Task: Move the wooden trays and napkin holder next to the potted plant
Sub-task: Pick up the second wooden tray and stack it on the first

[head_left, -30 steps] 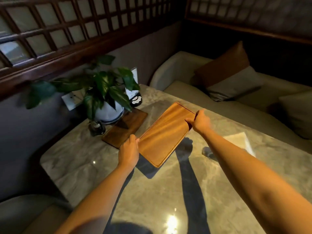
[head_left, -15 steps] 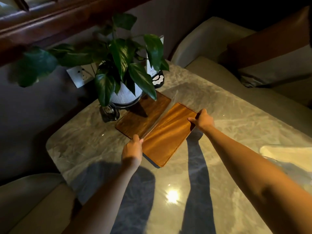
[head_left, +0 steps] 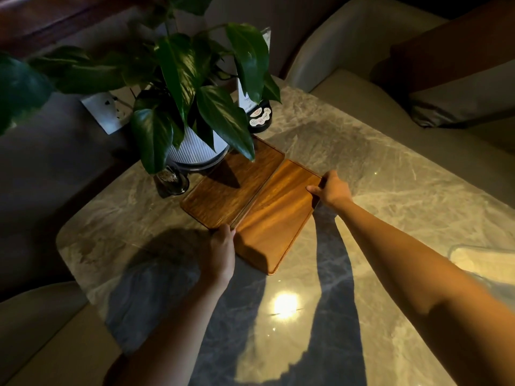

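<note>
A marble table (head_left: 390,174) fills my view, lit from above, with pale sofa seating (head_left: 348,45) behind it. At the table's far left corner stands the potted plant (head_left: 192,87), its white ribbed pot overhanging the darker wooden tray (head_left: 231,188), which lies flat just beside it. The lighter wooden tray (head_left: 276,215) lies on the side of the dark tray away from the plant, their long edges touching or nearly so. My right hand (head_left: 333,189) pinches the lighter tray's far corner, thumb on top and fingers curled under the rim. My left hand (head_left: 221,250) grips the near corner where the two trays meet, fingers closed over the edge; I cannot tell how far they wrap beneath. Behind the plant, a small upright card stand (head_left: 259,107) sits near the dark tray's far end. A small dark glass object (head_left: 171,181) rests at the pot's foot, left of the dark tray.
</note>
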